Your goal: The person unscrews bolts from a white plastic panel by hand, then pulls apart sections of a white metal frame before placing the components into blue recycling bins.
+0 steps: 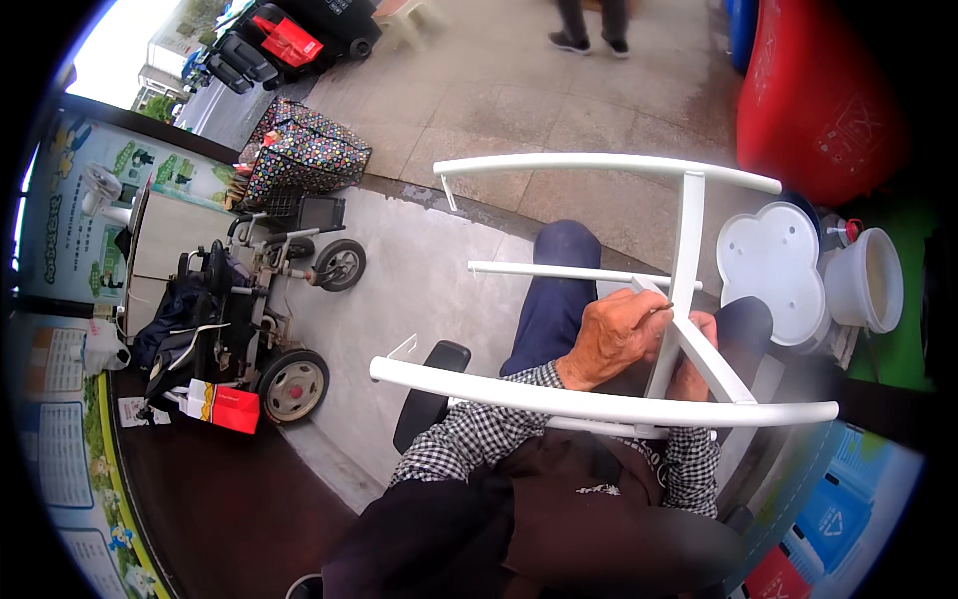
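White frame [687,240] of smooth, curved tubes and flatter crossbars sits over the person's lap. The left hand [611,334] bunches its fingers beside a crossbar joint; the right hand [691,384] is partly hidden behind it. I cannot tell what either grips. Beside the frame are a scalloped white plastic panel [770,262] and a round bucket [866,280], contents unclear; farther off, a boxy, multicoloured patterned bag [314,150].
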{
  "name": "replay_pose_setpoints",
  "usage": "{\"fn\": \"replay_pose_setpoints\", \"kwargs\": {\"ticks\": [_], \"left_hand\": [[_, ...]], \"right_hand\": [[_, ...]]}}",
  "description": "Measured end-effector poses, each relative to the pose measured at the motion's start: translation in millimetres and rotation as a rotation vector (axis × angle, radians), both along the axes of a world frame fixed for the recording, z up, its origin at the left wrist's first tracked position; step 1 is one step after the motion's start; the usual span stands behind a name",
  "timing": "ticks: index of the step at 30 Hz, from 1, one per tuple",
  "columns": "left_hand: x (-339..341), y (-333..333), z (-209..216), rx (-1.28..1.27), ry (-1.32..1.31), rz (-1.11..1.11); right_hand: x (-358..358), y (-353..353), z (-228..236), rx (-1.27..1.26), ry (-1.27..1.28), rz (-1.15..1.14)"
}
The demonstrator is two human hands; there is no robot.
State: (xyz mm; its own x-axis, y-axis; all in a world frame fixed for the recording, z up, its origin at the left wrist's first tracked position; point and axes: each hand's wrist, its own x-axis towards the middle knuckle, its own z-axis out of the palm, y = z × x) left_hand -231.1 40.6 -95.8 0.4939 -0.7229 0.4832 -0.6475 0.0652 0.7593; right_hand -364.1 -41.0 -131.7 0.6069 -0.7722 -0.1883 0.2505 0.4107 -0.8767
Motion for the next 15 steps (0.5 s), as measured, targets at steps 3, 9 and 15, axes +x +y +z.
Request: {"fn": "replay_pose_setpoints", "kwargs": {"ticks": [3, 9, 15], "left_hand": [[2, -11, 1, 0.152, 0.071, 0.068], [22, -13, -24, 0.301, 0.820, -0.122], [6, -4, -13, 0.248, 1.352, -0.127]], "right_hand": [[-1, 0, -8, -0.054, 0.032, -0.023], [-1, 1, -13, -0.010, -0.039, -0.007], [2, 1, -16, -0.076, -0.019, -0.046]]}}
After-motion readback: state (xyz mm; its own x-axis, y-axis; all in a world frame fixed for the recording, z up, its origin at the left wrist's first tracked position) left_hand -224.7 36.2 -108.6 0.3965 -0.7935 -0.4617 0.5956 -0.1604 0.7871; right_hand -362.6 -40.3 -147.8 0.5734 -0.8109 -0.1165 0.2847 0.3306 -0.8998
